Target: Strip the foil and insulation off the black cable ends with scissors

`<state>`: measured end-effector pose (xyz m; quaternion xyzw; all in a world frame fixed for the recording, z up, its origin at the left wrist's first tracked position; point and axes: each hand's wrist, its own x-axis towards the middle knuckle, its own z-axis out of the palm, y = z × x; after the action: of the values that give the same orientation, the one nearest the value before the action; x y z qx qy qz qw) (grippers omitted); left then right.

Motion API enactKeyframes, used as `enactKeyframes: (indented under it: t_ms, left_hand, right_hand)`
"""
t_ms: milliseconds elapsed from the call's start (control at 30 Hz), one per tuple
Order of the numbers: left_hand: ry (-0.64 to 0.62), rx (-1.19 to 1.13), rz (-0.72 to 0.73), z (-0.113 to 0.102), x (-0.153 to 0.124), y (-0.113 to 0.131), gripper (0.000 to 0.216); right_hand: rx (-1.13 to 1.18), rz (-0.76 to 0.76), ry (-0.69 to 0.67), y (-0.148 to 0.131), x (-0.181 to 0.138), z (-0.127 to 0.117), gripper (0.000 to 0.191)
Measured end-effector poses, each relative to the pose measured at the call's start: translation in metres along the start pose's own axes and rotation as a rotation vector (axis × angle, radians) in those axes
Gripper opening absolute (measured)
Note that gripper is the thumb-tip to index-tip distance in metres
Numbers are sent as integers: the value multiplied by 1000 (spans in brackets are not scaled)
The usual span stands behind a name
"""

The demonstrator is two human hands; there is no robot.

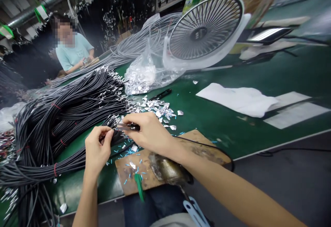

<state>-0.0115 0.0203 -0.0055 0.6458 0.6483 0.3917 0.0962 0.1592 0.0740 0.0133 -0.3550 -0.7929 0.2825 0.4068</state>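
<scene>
- The black cables (72, 99) lie heaped at the left of the green table (258, 68), tied with red bands, their stripped silvery ends pointing right.
- The left hand (97, 147) has thumb and forefinger pinched on one of the black cables, mostly hidden by the fingers, just above the lowest bundle.
- The right hand (150, 130) is closed around a small tool (134, 127) – black handle, thin blades pointing left, near the left fingertips.
- Foil scraps (162, 110) and blue bits lie scattered beyond and below the right hand, some on the wooden board (207, 147) at the table edge.
- A green clip (139, 185) sits on the board's near edge.
- Behind the scraps lie a knife (161, 94) and a clear bag (142, 75) of foil; the fan (204, 30) stands beside the bag.
- Grey cables (144, 41) stretch behind – a co-worker (74, 51) sits beyond them, both hands together.
</scene>
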Motion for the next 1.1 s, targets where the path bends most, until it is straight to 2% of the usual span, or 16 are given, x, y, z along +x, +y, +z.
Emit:
enactKeyframes:
  t_ms: [100,167,267,333,433,500,667,800,967,1033,1100]
  left_hand:
    - [152,-77,-144,6,-4,3,22]
    - [261,-119,-167,8,-7,5,22]
    - [325,-163,-84,9,-10,8,29]
    - [308,-149,-10,8,-12,8,28]
    - [273,-129,57,8,-15,7,24]
    - [267,-134,66,8,-18,6,21]
    - [314,-102,11,9,-21,5,20]
    - [336,-140,-40,10,-21,7,20]
    - [195,-150,-140,10,-23,10,22]
    - [114,-150,-140,10,-25,10,21]
    - [92,-155,-109,11,-25,9,18]
  right_hand:
    - [-58,49,-78,2,-1,1,12]
    - [-153,103,-89,3,-1,1,10]
    - [-141,60,99,4,-2,1,10]
    - [-6,-48,222,2,-3,2,9]
    - [160,-148,188,-1,-4,6,10]
    - [205,-154,144,-4,-5,8,11]
    - [240,-137,213,-5,-5,10,10]
    - [249,-155,187,-3,-6,11,9]
    - [253,-156,146,-3,-6,13,14]
    - [267,-161,120,-4,-6,14,16]
    - [258,-179,122,-4,-7,15,18]
